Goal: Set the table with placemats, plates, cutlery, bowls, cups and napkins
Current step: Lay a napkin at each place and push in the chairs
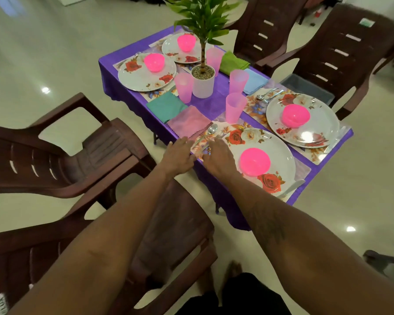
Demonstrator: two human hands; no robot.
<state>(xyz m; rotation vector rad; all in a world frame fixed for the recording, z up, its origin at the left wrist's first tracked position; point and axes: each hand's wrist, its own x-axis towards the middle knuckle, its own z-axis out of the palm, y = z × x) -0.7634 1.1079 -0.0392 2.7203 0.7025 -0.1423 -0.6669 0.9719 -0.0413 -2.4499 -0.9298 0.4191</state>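
Note:
A small table under a purple cloth (132, 96) carries several floral plates, each with a pink bowl. The nearest plate (282, 153) holds a pink bowl (255, 161) on a floral placemat (239, 128). A spoon (210, 130) and a fork (220, 134) lie left of that plate. My right hand (216, 155) reaches over their handles, fingers lightly bent; whether it holds them is hidden. My left hand (180, 154) lies flat at the table edge by a pink napkin (188, 121). Pink cups (234, 108) stand around the middle.
A potted plant (203, 80) stands at the centre. Brown plastic chairs surround the table, one right below my arms (168, 223), one at the left (55, 160). A knife (291, 188) lies right of the near plate. Teal (165, 105), blue (255, 80) and green (233, 62) napkins lie nearby.

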